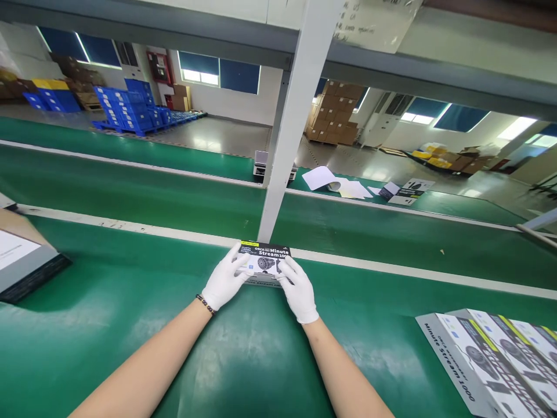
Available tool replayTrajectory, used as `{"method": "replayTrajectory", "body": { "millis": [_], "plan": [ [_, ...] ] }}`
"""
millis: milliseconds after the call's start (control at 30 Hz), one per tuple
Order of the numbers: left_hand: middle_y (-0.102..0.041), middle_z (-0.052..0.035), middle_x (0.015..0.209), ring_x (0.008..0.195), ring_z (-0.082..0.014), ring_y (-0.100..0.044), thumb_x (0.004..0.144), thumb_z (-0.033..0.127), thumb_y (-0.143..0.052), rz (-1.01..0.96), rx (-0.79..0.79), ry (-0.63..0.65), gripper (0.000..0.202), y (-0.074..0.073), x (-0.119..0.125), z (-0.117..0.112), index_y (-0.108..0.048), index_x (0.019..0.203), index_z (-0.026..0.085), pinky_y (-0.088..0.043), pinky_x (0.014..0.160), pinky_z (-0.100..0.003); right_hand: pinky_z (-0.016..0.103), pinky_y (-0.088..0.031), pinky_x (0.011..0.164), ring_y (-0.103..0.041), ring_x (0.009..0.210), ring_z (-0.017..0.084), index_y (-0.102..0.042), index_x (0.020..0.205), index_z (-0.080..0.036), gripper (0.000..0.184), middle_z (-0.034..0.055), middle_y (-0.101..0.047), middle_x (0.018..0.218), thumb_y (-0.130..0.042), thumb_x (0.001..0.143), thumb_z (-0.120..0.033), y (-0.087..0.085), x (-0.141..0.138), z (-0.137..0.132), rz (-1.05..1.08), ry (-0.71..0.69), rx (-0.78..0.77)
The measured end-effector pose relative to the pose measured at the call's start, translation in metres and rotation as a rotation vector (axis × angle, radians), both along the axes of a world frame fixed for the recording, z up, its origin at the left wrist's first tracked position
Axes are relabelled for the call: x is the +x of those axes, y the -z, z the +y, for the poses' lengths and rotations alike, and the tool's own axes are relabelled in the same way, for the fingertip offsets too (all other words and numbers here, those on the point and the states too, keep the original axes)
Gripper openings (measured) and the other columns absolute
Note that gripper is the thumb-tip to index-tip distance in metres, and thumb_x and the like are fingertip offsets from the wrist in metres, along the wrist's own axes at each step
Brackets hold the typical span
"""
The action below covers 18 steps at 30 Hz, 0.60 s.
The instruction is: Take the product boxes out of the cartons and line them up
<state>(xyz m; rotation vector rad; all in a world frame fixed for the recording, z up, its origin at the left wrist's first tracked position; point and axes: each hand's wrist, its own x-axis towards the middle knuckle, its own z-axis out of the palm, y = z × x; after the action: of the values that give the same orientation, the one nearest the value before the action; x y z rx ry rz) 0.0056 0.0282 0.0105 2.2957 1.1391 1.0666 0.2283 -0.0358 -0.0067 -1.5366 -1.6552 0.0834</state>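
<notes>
A small printed box (266,264), black and white with a yellow strip and "Minute Stream 1000" lettering, is on the green table at the foot of a white post. My left hand (226,278), in a white glove with a beaded bracelet at the wrist, grips the box's left end. At its right end, my right hand (299,288), gloved too, has its fingers wrapped over the edge. Both thumbs rest toward the near side. The fingers cover the box's two ends.
Several matching boxes (491,354) stand in a row at the lower right. An open carton (21,255) is at the left edge. The white post (289,116) rises before me. Beyond lie a green conveyor (209,203), loose papers (339,184) and blue pallets (126,110).
</notes>
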Motion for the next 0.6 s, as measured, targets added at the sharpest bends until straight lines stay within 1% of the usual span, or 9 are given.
{"method": "replayTrajectory", "body": {
  "millis": [100,167,200,267,333,400,500,567,600],
  "plan": [
    [-0.052,-0.0147,0.139,0.127,-0.0336,-0.049,0.091,0.038,-0.054,0.116,0.174,0.024,0.031,-0.002,-0.006,0.004,-0.068,0.112,0.020,-0.042,0.107,-0.053,0.038,-0.054,0.088,-0.064,0.103,0.023,-0.072,0.109,-0.022,0.029,0.0093,-0.066,0.125,-0.048,0.094,-0.025,-0.003,-0.005,-0.004,-0.265,0.064,0.129],
    [-0.052,-0.0147,0.139,0.134,-0.0347,-0.042,0.094,0.040,-0.050,0.126,0.184,0.026,0.035,0.001,-0.006,0.005,-0.069,0.113,0.018,-0.037,0.111,-0.055,0.037,-0.052,0.087,-0.063,0.098,0.023,-0.070,0.112,-0.021,0.027,0.0081,-0.068,0.118,-0.050,0.095,-0.026,-0.006,-0.007,-0.006,-0.399,0.092,0.196],
    [-0.052,-0.0137,0.141,0.137,-0.0334,-0.040,0.095,0.042,-0.046,0.109,0.134,0.021,0.038,0.003,-0.005,0.005,-0.068,0.115,0.018,-0.035,0.113,-0.053,0.037,-0.051,0.087,-0.062,0.097,0.023,-0.068,0.113,-0.020,0.026,0.0075,-0.069,0.116,-0.051,0.095,-0.027,-0.008,-0.008,-0.007,-0.442,0.092,0.211],
    [-0.047,-0.0103,0.146,0.138,-0.0287,-0.039,0.098,0.043,-0.039,0.045,-0.044,-0.007,0.043,0.007,-0.002,0.002,-0.066,0.120,0.019,-0.034,0.115,-0.045,0.038,-0.049,0.088,-0.059,0.101,0.024,-0.066,0.116,-0.019,0.027,0.0076,-0.070,0.112,-0.053,0.094,-0.027,-0.007,-0.007,-0.009,-0.493,0.071,0.211],
    [-0.043,-0.0067,0.151,0.138,-0.0241,-0.040,0.098,0.044,-0.036,-0.040,-0.246,-0.044,0.045,0.010,0.004,-0.003,-0.065,0.122,0.020,-0.034,0.115,-0.036,0.042,-0.046,0.094,-0.055,0.110,0.027,-0.065,0.117,-0.019,0.027,0.0090,-0.069,0.113,-0.052,0.094,-0.025,-0.003,-0.004,-0.010,-0.537,0.056,0.190],
    [-0.038,-0.0043,0.154,0.139,-0.0220,-0.039,0.097,0.044,-0.039,-0.128,-0.387,-0.064,0.044,0.010,0.009,-0.007,-0.065,0.124,0.021,-0.032,0.115,-0.031,0.048,-0.039,0.102,-0.050,0.119,0.028,-0.063,0.119,-0.019,0.028,0.0101,-0.068,0.115,-0.050,0.094,-0.022,0.001,-0.002,-0.011,-0.582,0.039,0.176],
    [-0.027,-0.0054,0.159,0.144,-0.0231,-0.030,0.094,0.042,-0.045,-0.216,-0.495,-0.058,0.049,0.008,0.014,-0.009,-0.055,0.135,0.019,-0.028,0.117,-0.031,0.051,-0.034,0.107,-0.049,0.124,0.027,-0.059,0.124,-0.017,0.032,0.0123,-0.065,0.121,-0.044,0.095,-0.016,0.004,-0.004,-0.012,-0.582,0.019,0.172],
    [-0.026,-0.0091,0.159,0.145,-0.0245,-0.028,0.093,0.040,-0.047,-0.266,-0.551,-0.024,0.060,0.006,0.014,-0.008,-0.039,0.147,0.016,-0.025,0.119,-0.036,0.049,-0.036,0.106,-0.052,0.120,0.025,-0.057,0.127,-0.017,0.037,0.0120,-0.064,0.121,-0.039,0.095,-0.012,0.003,-0.011,-0.012,-0.551,-0.021,0.179],
    [-0.028,-0.0108,0.158,0.144,-0.0251,-0.030,0.092,0.039,-0.047,-0.296,-0.575,0.002,0.064,0.006,0.014,-0.007,-0.032,0.150,0.015,-0.025,0.119,-0.038,0.047,-0.038,0.105,-0.054,0.117,0.023,-0.056,0.128,-0.017,0.039,0.0115,-0.065,0.120,-0.038,0.094,-0.010,0.003,-0.016,-0.012,-0.544,-0.048,0.195]
  ]
}}
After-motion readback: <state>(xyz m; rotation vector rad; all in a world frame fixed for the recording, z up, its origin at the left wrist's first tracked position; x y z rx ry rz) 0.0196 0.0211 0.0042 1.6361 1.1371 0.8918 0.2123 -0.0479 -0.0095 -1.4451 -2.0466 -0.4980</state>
